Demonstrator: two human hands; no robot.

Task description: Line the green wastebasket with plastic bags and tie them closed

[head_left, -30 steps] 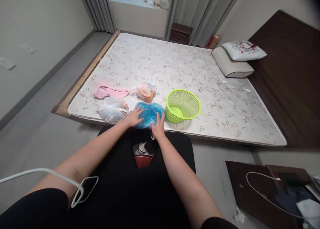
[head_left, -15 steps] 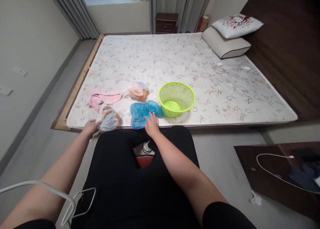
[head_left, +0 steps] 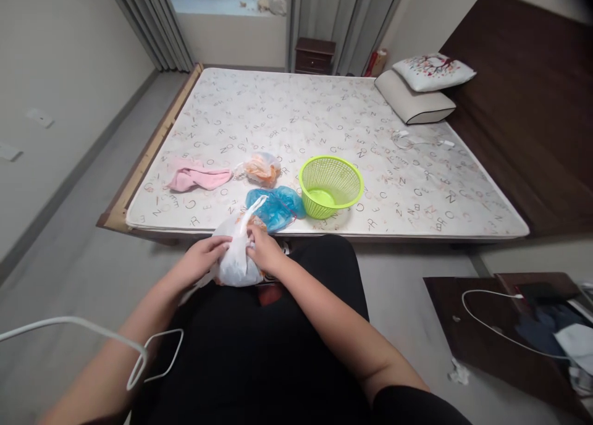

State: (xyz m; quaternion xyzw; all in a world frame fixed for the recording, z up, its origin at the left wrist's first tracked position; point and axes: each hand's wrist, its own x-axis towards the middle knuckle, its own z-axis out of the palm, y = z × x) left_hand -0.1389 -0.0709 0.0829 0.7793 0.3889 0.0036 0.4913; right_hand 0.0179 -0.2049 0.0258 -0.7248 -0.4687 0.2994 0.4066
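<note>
A white plastic bag (head_left: 238, 261) with orange print is held up over my lap, in front of the bed's edge. My left hand (head_left: 204, 259) grips its left side. On the other side my right hand (head_left: 264, 249) has its fingers closed on the bag near the top. Just behind lies a crumpled blue plastic bag (head_left: 278, 207) on the mattress. A green plastic basket (head_left: 331, 184) stands to its right, with nothing visible inside. Further back are a second white and orange plastic bag (head_left: 263, 168) and a pink cloth (head_left: 199, 175).
The mattress (head_left: 287, 116) with printed letters spreads ahead. Two pillows (head_left: 417, 97) are stacked at its far right, with a white cable nearby. A dark wooden board (head_left: 463, 307) with a cable and other items is at the lower right. Another white cable (head_left: 78, 322) crosses my left arm.
The white plastic bag has come off the mattress, moving right and toward me in my left hand. My right hand has left the blue bag and taken hold of the white one.
</note>
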